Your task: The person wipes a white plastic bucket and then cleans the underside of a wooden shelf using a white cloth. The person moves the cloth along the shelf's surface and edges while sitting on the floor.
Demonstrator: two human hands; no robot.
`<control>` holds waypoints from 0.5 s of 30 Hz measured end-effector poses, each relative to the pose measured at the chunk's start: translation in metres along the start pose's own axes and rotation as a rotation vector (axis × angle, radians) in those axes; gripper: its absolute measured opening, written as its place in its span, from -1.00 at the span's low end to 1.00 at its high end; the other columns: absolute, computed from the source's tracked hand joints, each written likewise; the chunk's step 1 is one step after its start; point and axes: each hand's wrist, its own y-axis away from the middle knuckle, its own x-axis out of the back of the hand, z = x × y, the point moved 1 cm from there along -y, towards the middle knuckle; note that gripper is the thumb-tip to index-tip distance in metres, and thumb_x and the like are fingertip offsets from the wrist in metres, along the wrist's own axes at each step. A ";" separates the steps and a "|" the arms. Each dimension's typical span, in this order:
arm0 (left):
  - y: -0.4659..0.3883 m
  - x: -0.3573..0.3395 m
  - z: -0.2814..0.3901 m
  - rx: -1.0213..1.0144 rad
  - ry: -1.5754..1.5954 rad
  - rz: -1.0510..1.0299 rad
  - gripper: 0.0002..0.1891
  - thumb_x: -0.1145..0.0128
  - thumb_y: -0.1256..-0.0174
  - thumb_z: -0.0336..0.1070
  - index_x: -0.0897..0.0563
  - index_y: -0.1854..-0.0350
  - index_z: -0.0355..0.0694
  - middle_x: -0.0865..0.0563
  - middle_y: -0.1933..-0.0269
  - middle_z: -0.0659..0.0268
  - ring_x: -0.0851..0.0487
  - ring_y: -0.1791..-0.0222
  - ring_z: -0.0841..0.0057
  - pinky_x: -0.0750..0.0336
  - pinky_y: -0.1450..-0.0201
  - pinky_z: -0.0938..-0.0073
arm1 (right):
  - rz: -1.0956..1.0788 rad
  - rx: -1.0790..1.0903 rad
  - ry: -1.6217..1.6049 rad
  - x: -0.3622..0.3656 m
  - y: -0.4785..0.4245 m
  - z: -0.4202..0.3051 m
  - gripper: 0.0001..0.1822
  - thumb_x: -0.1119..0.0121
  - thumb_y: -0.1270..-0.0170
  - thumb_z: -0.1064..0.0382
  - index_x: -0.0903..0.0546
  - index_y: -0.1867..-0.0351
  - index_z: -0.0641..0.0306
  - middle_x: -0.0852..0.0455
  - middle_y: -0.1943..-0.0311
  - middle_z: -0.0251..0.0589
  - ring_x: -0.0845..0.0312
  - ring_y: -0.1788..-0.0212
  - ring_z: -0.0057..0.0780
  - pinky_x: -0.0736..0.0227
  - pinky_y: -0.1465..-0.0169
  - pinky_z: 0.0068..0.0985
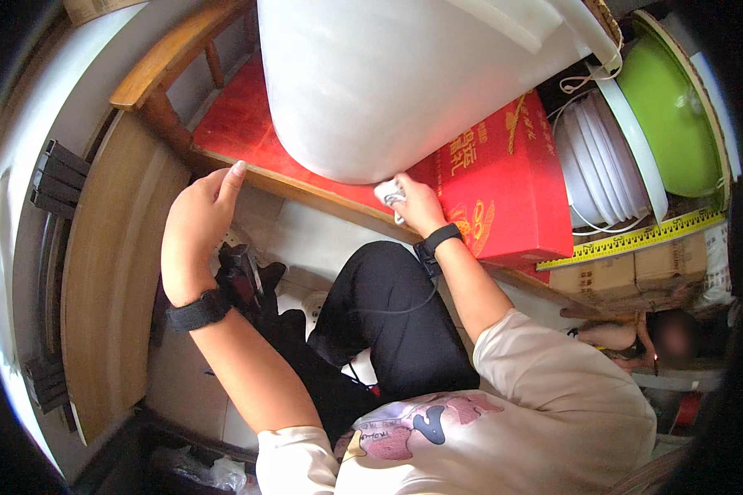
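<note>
My right hand (pixel 422 205) pinches a crumpled white cloth or tissue (pixel 391 194) with dark marks. It is beside the rounded lower edge of a large smooth white object (pixel 396 80), which stands over a red-topped wooden bench (pixel 238 117). My left hand (pixel 199 213) is near the bench's front edge, thumb raised; its fingers are mostly hidden behind the hand, so I cannot tell whether they hold anything. Just right of my right hand, a red gift box (pixel 501 185) with gold printing lies on the bench. Black straps wrap both wrists.
A wooden bench arm (pixel 167 55) rises at upper left, above a wooden panel (pixel 117 266). On the right are a green round object (pixel 672 117), stacked white pieces (pixel 600 161), a yellow measuring tape (pixel 631 240) and cardboard boxes (pixel 669 263). Another person (pixel 613 334) is at far right.
</note>
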 end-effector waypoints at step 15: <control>0.014 0.010 -0.002 0.036 0.029 0.041 -0.45 0.07 -0.47 0.17 -0.70 0.25 -0.29 -0.68 0.28 -0.13 -0.65 0.14 -0.08 -0.50 0.09 0.03 | -0.123 -0.155 -0.062 0.023 0.005 -0.008 -0.65 -0.15 -0.08 0.41 -0.50 0.03 0.23 -0.71 0.34 0.13 -0.66 0.20 0.12 -0.53 0.16 -0.06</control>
